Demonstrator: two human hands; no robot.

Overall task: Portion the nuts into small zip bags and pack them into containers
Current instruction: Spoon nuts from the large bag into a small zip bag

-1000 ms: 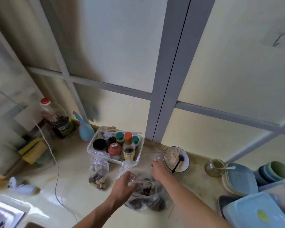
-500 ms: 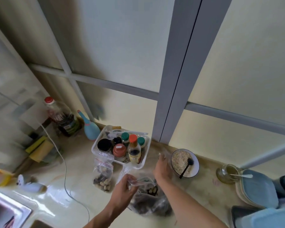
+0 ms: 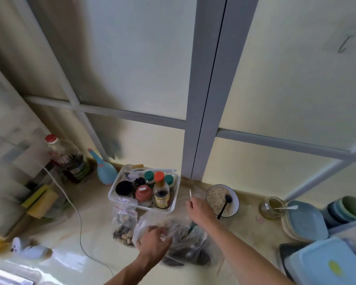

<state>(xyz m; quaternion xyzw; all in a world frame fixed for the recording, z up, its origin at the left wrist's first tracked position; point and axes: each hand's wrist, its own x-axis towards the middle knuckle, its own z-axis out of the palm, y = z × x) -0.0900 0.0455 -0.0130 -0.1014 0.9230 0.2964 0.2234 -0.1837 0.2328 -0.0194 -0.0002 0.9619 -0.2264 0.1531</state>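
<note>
At lower centre, an empty zip bag (image 3: pixel 148 223) is pinched at its mouth by the left hand (image 3: pixel 154 242) over the nut bag (image 3: pixel 188 253), while the right hand (image 3: pixel 199 208), raised since a second ago, is clenched on a thin white strip (image 3: pixel 190 194), so filling seems near.

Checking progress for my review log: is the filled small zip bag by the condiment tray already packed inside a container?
No. The filled zip bag stands on the bare counter in front of the condiment tray, not inside any container.

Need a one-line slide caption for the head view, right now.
Both hands hold a clear bag open above the large nut bag, beside one filled zip bag.
</note>
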